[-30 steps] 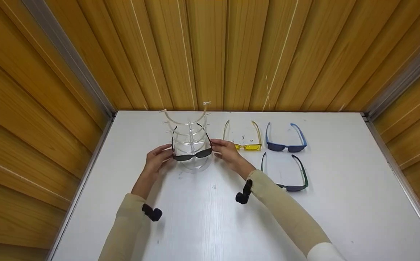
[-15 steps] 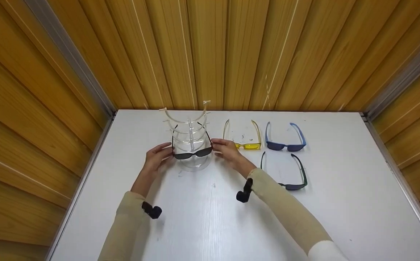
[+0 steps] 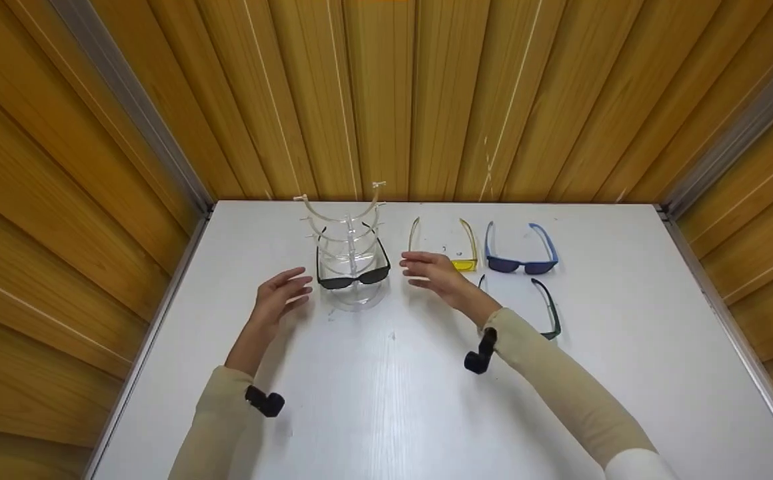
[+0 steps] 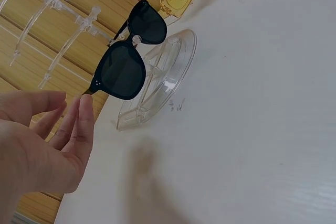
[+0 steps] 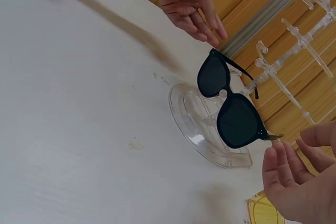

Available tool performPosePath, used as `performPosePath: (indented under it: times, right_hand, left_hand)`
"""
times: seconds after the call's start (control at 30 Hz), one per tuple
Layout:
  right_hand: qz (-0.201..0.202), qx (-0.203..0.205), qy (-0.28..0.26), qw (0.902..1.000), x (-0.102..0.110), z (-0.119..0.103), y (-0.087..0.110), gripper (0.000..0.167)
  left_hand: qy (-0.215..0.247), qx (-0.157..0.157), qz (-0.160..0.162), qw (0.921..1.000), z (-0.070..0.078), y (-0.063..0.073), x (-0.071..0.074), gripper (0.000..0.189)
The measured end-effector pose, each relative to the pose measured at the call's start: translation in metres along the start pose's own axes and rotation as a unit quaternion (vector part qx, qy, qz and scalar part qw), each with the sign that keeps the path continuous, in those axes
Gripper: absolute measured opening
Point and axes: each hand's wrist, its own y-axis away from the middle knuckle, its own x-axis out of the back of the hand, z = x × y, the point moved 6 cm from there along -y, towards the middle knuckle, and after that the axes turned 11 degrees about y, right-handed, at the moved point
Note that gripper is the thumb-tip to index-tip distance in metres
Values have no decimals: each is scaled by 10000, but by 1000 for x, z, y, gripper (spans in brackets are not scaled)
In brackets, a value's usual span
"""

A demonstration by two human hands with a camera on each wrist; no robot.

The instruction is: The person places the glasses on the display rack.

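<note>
Black sunglasses [image 3: 354, 279] rest on the lowest tier of a clear plastic display stand [image 3: 358, 301], lenses toward me. To their left is my left hand [image 3: 279, 297], fingers loosely bent and apart from the frame in the head view. My right hand [image 3: 441, 275] hovers on the other side with a gap to the sunglasses, holding nothing; it partly covers the yellow glasses [image 3: 465, 265]. In the left wrist view the dark lenses [image 4: 123, 69] stand in front of the stand's round base [image 4: 181, 59]. The right wrist view shows the sunglasses [image 5: 239, 121] between both hands.
Blue sunglasses [image 3: 523, 265] lie open at the back right of the white table [image 3: 386, 400]. Green-framed sunglasses [image 3: 551, 313] lie nearer, partly behind my right arm. Wood-look panels [image 3: 386, 100] border the table at the back and sides.
Both hands have let go of the black sunglasses and moved apart, the left to the left and the right to the right. The sunglasses stay on the stand.
</note>
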Motion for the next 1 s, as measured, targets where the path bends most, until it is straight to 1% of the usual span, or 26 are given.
performPosePath:
  times: [0.13,0.23,0.33,0.43,0.53,0.63,0.77,0.9,1.0]
  right_hand:
    - [-269,16,136,9995,11,5,15,45]
    - [-454,52,215,9987,21,9,23,46]
    - [-593,64,242,9979,32,9,33,47]
    - [-753,114,289,9967,46,9,44,47]
    - [-883,180,331,9954,62,10,57,47]
    - [-829,201,340,9958,82,14,71,47]
    - [-634,164,366,9972,109,22,88,49]
    - [-425,93,409,9982,131,30,103,50]
    - [-353,96,419,9985,146,35,113,51]
  left_hand:
    - [-125,-55,-80,9999,0,12,4,46]
    - [-223,-82,-120,9996,-2,20,6,45]
    - [-299,-87,-192,9993,-5,26,4,44]
    - [-359,-70,-277,9989,-9,30,-2,42]
    - [-509,13,-444,9977,-13,33,-13,40]
    - [-641,122,-608,9960,-17,34,-26,38]
    - [-711,158,-882,9934,-22,37,-43,38]
    - [-827,158,-1297,9880,-27,40,-57,39]
    - [-853,185,-1531,9843,-33,42,-69,41]
